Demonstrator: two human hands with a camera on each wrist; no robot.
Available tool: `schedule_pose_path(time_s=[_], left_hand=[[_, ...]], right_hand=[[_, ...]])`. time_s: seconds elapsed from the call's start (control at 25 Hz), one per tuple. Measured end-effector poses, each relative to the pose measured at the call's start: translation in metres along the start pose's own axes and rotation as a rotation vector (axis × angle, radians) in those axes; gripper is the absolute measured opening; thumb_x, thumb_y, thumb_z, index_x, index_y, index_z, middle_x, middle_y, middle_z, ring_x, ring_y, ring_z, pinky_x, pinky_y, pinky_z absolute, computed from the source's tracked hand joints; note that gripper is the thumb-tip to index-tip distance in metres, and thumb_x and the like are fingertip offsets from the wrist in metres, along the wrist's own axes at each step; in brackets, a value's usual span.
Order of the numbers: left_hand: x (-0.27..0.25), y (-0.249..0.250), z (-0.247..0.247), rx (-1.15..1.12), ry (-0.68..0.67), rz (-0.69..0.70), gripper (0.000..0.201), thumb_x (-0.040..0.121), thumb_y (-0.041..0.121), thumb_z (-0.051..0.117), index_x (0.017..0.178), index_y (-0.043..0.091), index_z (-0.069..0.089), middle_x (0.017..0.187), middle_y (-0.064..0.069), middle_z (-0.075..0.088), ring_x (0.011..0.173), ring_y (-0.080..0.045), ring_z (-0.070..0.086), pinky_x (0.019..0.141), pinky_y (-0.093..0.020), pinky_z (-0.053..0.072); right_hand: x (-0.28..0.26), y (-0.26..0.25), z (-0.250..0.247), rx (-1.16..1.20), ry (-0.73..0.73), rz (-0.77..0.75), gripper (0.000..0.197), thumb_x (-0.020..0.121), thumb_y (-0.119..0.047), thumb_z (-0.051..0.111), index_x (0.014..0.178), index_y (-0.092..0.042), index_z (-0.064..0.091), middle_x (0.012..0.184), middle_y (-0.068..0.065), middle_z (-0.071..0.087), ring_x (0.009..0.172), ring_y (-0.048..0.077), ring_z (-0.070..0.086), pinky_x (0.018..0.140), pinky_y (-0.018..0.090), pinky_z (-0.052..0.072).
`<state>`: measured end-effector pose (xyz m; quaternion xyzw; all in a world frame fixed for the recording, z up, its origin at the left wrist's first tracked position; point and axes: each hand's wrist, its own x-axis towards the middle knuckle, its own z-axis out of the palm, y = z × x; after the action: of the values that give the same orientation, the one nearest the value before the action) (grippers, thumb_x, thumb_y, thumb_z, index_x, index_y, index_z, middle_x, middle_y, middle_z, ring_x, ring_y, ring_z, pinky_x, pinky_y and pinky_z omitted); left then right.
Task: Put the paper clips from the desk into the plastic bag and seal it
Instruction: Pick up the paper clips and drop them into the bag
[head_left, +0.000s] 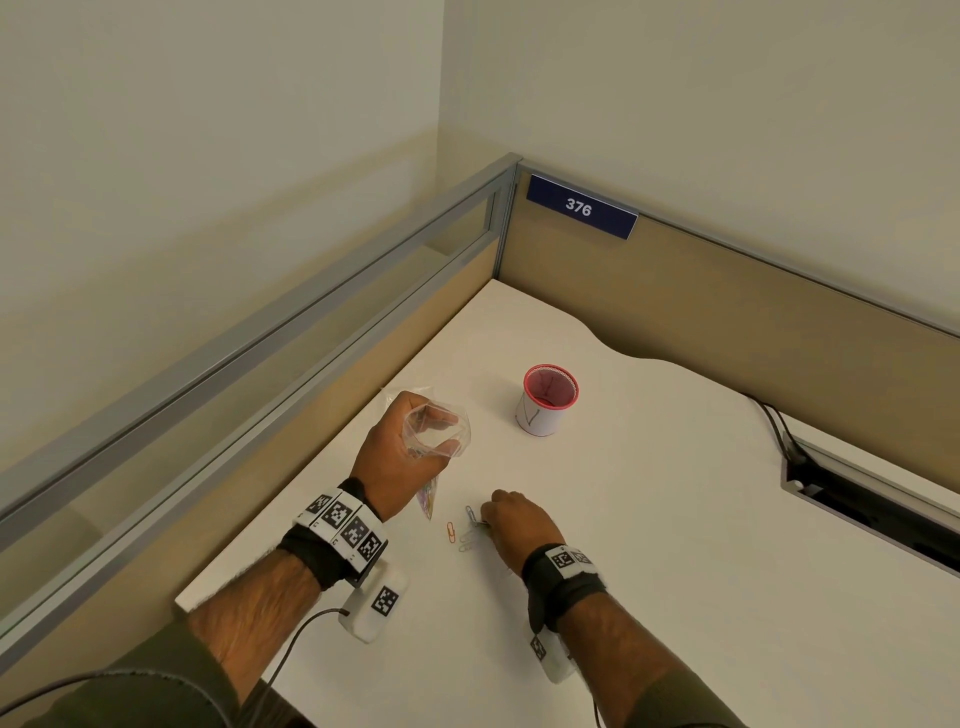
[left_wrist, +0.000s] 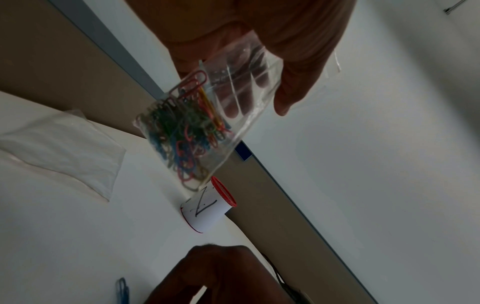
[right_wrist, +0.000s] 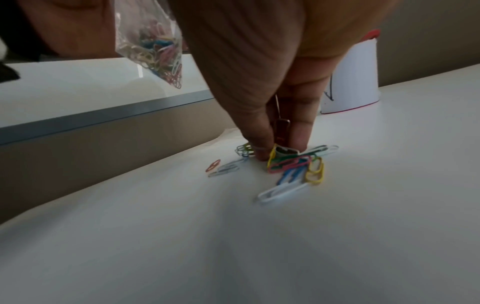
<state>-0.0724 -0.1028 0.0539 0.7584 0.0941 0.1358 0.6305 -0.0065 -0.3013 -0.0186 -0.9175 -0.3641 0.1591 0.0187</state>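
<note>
My left hand (head_left: 434, 431) holds a clear plastic bag (head_left: 428, 493) up above the white desk, fingers and thumb spreading its mouth wide. Many coloured paper clips (left_wrist: 182, 135) fill the bag's bottom corner. To the right and lower, my right hand (head_left: 485, 522) is down on the desk. Its thumb and fingertips (right_wrist: 262, 152) pinch into a small pile of loose paper clips (right_wrist: 293, 164). An orange clip (head_left: 451, 532) and several pale ones lie just left of the pile. My knuckles hide most of the pile in the head view.
A white cup with a red mesh rim (head_left: 545, 400) stands beyond my hands. A second empty plastic bag (left_wrist: 59, 152) lies on the desk near the left partition (head_left: 311, 332). A cable slot (head_left: 872, 499) opens at the right.
</note>
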Motion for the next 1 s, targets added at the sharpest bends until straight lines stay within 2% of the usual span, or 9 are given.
schedule_pose_path(time_s=[0.16,0.32,0.44,0.6,0.76,0.88,1.0], left_hand=[[0.0,0.0,-0.001,0.006,0.005,-0.008,0.049,0.073,0.036,0.083,0.114,0.019,0.061,0.119,-0.001,0.073,0.12,-0.019,0.068,0.108,-0.053,0.054],[0.002,-0.003,0.001,0.017,0.006,-0.017,0.04,0.082,0.013,0.083,0.114,0.017,0.061,0.119,-0.002,0.073,0.119,-0.017,0.068,0.109,-0.052,0.053],[0.004,-0.001,0.005,0.03,-0.007,-0.023,0.041,0.083,0.012,0.084,0.116,0.017,0.06,0.12,-0.003,0.072,0.12,-0.019,0.068,0.109,-0.05,0.054],[0.004,0.001,0.011,0.028,-0.012,-0.019,0.041,0.083,0.008,0.084,0.115,0.019,0.061,0.119,-0.002,0.072,0.12,-0.016,0.068,0.109,-0.049,0.054],[0.006,0.007,0.014,0.03,-0.025,0.001,0.04,0.082,0.011,0.083,0.113,0.022,0.061,0.118,-0.001,0.072,0.119,-0.015,0.068,0.108,-0.049,0.055],[0.006,0.009,0.015,0.064,-0.038,0.011,0.041,0.083,0.01,0.083,0.114,0.022,0.06,0.119,0.0,0.071,0.12,-0.015,0.067,0.106,-0.048,0.056],[0.005,0.01,0.017,0.075,-0.048,0.03,0.04,0.081,0.019,0.083,0.111,0.028,0.058,0.118,0.003,0.071,0.119,-0.015,0.067,0.105,-0.048,0.056]], right_hand=[[-0.002,0.015,-0.01,0.16,0.005,0.136,0.018,0.088,-0.011,0.054,0.101,-0.009,0.067,0.104,0.011,0.063,0.098,0.029,0.061,0.084,0.034,0.049],[-0.018,0.021,-0.037,0.445,0.16,0.227,0.013,0.086,-0.015,0.065,0.095,-0.013,0.072,0.099,0.005,0.07,0.09,0.023,0.063,0.083,0.034,0.051],[-0.031,0.016,-0.072,0.653,0.306,0.215,0.008,0.081,-0.012,0.071,0.089,-0.013,0.074,0.085,0.002,0.069,0.077,0.021,0.065,0.079,0.037,0.056],[-0.045,-0.001,-0.134,0.817,0.442,0.12,0.011,0.081,-0.007,0.073,0.09,-0.012,0.074,0.079,-0.001,0.069,0.066,0.013,0.064,0.069,0.023,0.056],[-0.051,-0.016,-0.178,0.714,0.475,-0.011,0.011,0.084,-0.013,0.071,0.095,-0.014,0.074,0.085,-0.001,0.071,0.074,0.011,0.065,0.072,0.016,0.054],[-0.047,-0.026,-0.193,0.518,0.449,-0.081,0.012,0.088,-0.017,0.067,0.098,-0.014,0.073,0.09,-0.001,0.069,0.079,0.011,0.06,0.075,0.018,0.051],[-0.038,-0.037,-0.199,0.324,0.372,-0.131,0.013,0.091,-0.019,0.062,0.1,-0.017,0.072,0.093,-0.001,0.066,0.082,0.012,0.058,0.077,0.023,0.051]])
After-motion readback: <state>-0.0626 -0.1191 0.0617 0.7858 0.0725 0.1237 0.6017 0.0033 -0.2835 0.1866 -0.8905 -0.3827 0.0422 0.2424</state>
